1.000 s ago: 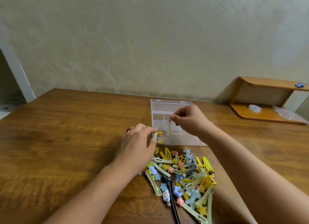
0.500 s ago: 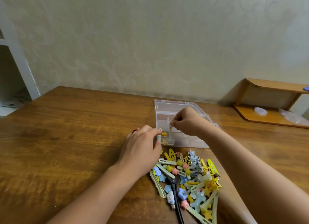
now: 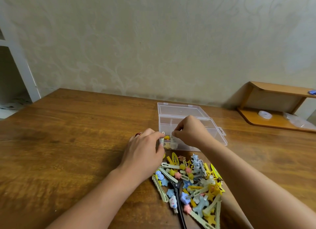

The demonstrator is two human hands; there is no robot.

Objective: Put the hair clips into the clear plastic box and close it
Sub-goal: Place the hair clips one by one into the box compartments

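The clear plastic box (image 3: 217, 134) sits open on the wooden table (image 3: 68, 143), its lid (image 3: 179, 109) laid back toward the wall. My right hand (image 3: 191, 131) pinches a pale hair clip (image 3: 173, 137) upright over the box's near left compartment. My left hand (image 3: 145, 152) pinches another pale clip (image 3: 162, 134) with a yellow charm at the box's near left corner. A yellow clip (image 3: 166, 146) lies inside that compartment. A pile of several colourful hair clips (image 3: 189, 181) lies on the table just in front of the box, between my forearms.
A black clip (image 3: 178, 199) lies in the pile. A wooden corner shelf (image 3: 273, 116) at the right holds a tape roll (image 3: 265, 114) and a plastic bag (image 3: 297, 120). The wall runs behind the table; a white frame (image 3: 22, 70) stands at the left.
Both hands stay at the box's near left corner. My right hand has lowered its pale clip a little into the compartment. The camera has tilted, shifting the scene slightly.
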